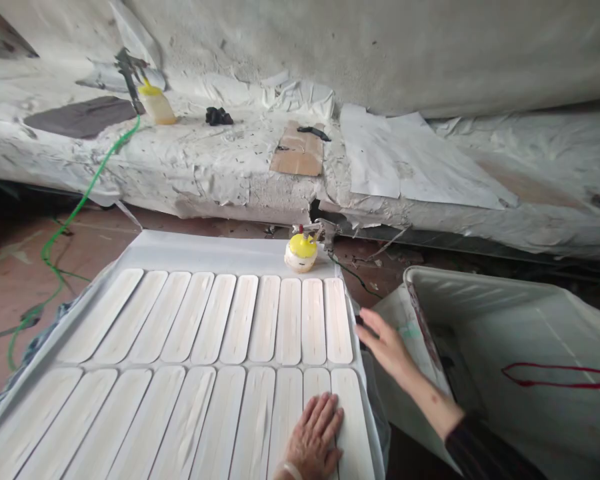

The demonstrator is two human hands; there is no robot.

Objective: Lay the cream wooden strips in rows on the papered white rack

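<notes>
Two rows of long, round-cornered whitish panels (pixel 233 320) lie side by side on a white-covered table (pixel 190 248). My left hand (pixel 316 437) rests palm down on the right part of the nearer row, its fingers stretched over a panel (pixel 316 381). Just beyond the table's right edge, beside the last panel (pixel 339 320) of the far row, is my right hand (pixel 386 343), fingers apart. A small black thing (pixel 359 320) shows by its fingertips; whether they touch it I cannot tell. A yellow-lidded spray cup (pixel 301 253) stands at the table's far edge.
A large pale bin (pixel 505 293) with a red cord (pixel 555 375) is at the right. On the covered ledge (pixel 215 160) ahead are another spray gun (pixel 155 101), a black crumpled thing (pixel 219 116), cardboard (pixel 297 153) and white sheets (pixel 420 157). A green hose (pixel 87 190) hangs at left.
</notes>
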